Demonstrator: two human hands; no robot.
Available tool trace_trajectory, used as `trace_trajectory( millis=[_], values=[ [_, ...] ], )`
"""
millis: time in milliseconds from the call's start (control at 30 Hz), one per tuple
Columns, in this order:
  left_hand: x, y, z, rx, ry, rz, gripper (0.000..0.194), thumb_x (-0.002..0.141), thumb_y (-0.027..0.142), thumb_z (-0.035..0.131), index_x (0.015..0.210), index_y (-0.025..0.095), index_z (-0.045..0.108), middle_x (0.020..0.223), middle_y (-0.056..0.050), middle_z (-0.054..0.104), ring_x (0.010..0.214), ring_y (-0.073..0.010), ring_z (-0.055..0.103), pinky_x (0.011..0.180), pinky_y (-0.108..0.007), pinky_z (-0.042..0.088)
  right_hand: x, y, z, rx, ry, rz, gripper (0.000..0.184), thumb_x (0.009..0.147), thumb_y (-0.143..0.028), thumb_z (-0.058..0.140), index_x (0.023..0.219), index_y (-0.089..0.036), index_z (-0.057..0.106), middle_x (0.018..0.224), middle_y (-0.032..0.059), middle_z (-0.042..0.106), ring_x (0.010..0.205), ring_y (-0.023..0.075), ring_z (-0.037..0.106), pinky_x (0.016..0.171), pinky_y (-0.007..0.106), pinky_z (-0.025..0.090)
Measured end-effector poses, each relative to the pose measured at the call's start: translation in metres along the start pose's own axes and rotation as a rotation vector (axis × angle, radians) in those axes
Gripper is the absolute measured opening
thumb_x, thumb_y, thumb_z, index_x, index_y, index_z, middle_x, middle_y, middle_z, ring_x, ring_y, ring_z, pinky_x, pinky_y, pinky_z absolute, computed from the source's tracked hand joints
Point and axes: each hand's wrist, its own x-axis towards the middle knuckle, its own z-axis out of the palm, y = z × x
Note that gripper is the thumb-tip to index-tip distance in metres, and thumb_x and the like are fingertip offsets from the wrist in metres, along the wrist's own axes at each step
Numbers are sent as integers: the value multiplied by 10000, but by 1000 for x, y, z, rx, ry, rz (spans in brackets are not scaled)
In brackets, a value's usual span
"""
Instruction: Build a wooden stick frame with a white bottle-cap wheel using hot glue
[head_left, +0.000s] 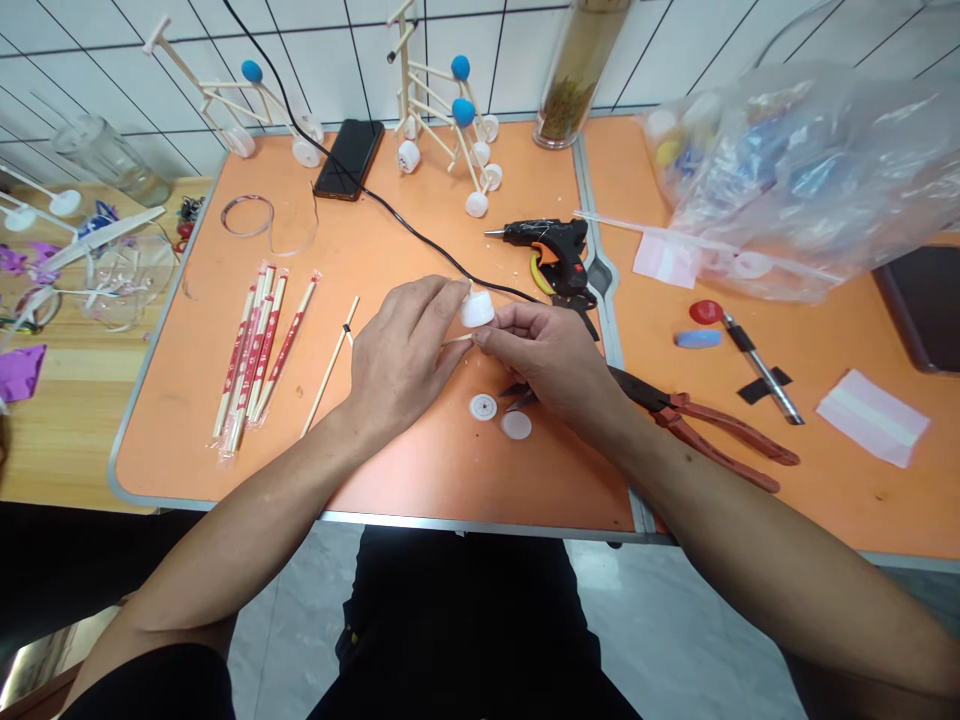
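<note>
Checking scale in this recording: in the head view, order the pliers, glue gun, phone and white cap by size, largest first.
Pliers; then glue gun and phone, which look alike, unranked; white cap smallest.

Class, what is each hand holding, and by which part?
Left hand: a white plastic cap, by its side. Right hand: a thin wooden stick, by one end.

White plastic bottle cap [477, 310], tilted, open end hidden, pinched between left hand [405, 355] and right hand [544, 360]; just below it, thin wooden stick [456, 340], nearly level, one end hidden behind the right hand's fingers.
</note>
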Motion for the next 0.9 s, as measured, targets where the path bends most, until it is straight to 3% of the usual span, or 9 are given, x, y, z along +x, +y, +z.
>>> trace_trajectory(
  millis=[233, 467, 733, 900],
  values=[
    [0, 0, 0, -24, -22, -39, 467, 1161, 458, 666, 1580, 251, 651, 1533, -173, 755, 1450, -347, 706, 1220, -508, 596, 1, 1, 0, 5, 1, -29, 256, 822, -440, 878, 838, -238, 723, 620, -67, 452, 545, 100, 387, 414, 215, 384],
    [-1, -1, 1, -18, -23, -47, 448, 1148, 429, 685, 1558, 250, 652, 1518, -168, 761, 1430, -341, 712, 1222, -509, 592, 0, 0, -2, -11, -14, 4, 261, 852, -465, 872, 898, -232, 763, 633, -65, 450, 557, 108, 408, 444, 240, 474],
    [0, -3, 1, 18, -37, -58, 447, 1141, 416, 697, 1549, 238, 648, 1520, -165, 771, 1425, -331, 715, 1224, -501, 593, 0, -2, -2, -47, -13, -2, 250, 869, -437, 853, 959, -209, 807, 656, -65, 461, 564, 97, 400, 438, 213, 389],
    [0, -5, 0, 18, -46, -81, 450, 1112, 350, 717, 1549, 266, 655, 1531, -145, 774, 1425, -330, 714, 1213, -496, 607, 0, -1, -2, -37, -7, -8, 260, 859, -425, 854, 1001, -210, 821, 688, -62, 506, 563, 107, 443, 440, 249, 501]
  ],
)
